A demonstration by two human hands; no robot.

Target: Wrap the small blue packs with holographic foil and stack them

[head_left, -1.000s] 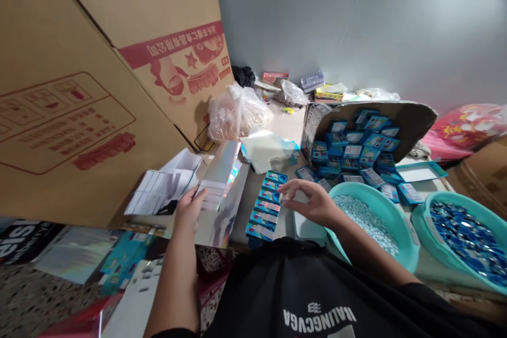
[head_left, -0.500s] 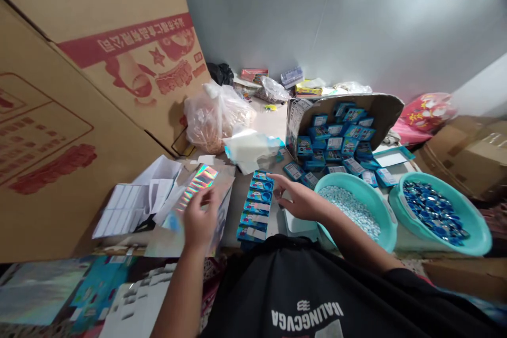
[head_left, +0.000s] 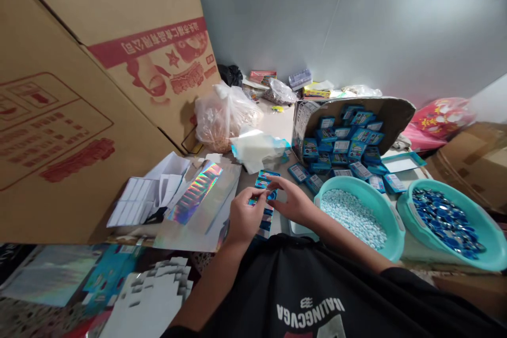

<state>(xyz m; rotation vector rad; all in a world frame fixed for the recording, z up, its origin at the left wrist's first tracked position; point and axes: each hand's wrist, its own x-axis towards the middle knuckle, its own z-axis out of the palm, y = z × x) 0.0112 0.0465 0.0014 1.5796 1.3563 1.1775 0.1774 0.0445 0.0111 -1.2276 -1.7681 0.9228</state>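
A row of small blue printed boxes (head_left: 269,175) lies on the table in front of me, partly covered by my hands. My left hand (head_left: 246,215) is over the middle of the row, thumb and fingertips pinched together; whatever is between them is too small to make out. From the right, my right hand (head_left: 293,200) reaches to the same boxes, fingers bent and thumb apart from the forefinger, its fingertips close to those of my left hand. Left of the row lies a shiny rainbow sticker sheet (head_left: 196,195) on a larger silvery sheet (head_left: 225,185).
Right of my hands stand a turquoise basin of pale pellets (head_left: 352,216) and a basin of blue shiny pieces (head_left: 443,222). Behind them a carton on its side (head_left: 400,108) spills blue boxes. A tall cardboard box (head_left: 138,95) walls the left. Plastic bags (head_left: 225,116) sit behind.
My left hand has moved right, from over the shiny sticker sheet to the row of blue boxes, and now meets my right hand there. The view has shifted slightly left.
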